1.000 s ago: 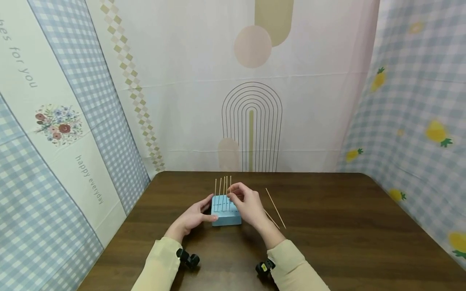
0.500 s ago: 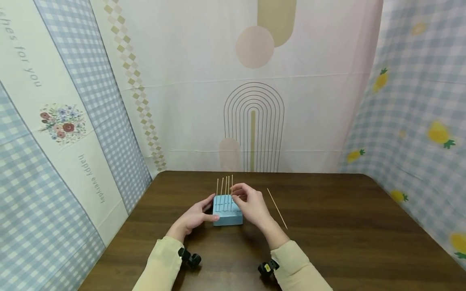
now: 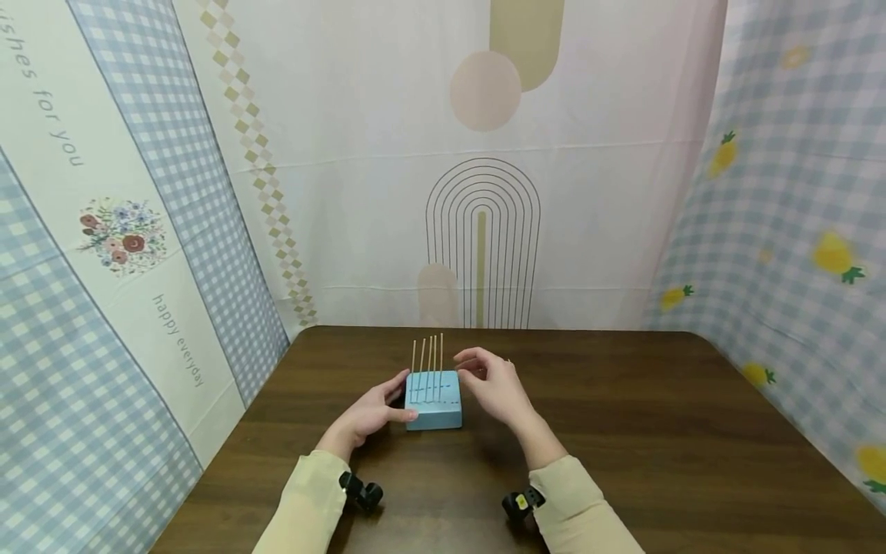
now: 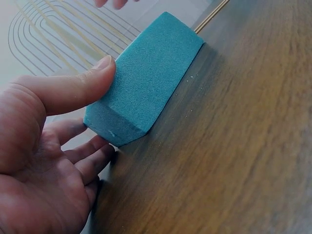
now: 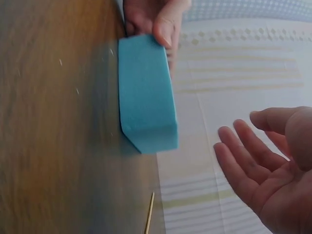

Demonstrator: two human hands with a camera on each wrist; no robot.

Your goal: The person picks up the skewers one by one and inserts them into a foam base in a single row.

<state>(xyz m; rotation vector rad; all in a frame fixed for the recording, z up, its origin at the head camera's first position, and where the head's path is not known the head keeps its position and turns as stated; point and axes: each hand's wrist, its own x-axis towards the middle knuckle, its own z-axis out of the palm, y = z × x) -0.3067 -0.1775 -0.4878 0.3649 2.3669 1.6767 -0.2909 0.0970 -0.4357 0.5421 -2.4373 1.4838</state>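
A light blue foam block (image 3: pixel 438 420) sits on the table, with dark holes or marks across its top. Several thin wooden sticks (image 3: pixel 441 354) stand upright in its left part. My left hand (image 3: pixel 368 412) holds the block's left side, the thumb (image 4: pixel 80 87) on the front face and the fingers round the back. Just right of the block, my right hand (image 3: pixel 500 391) hovers with relaxed, loosely bent fingers. In the right wrist view those fingers (image 5: pixel 243 151) hold nothing and are apart from the block (image 5: pixel 146 87).
Loose wooden sticks (image 4: pixel 210 17) lie on the table beyond the block in the left wrist view; the right hand and forearm hide them in the head view. The brown table (image 3: pixel 623 431) ends at a patterned cloth backdrop (image 3: pixel 360 231), with checked cloths at both sides.
My right hand has moved from the rightmost upright stick out to the right, off the block. Loose sticks seen earlier are now behind that arm. The left hand keeps its hold.
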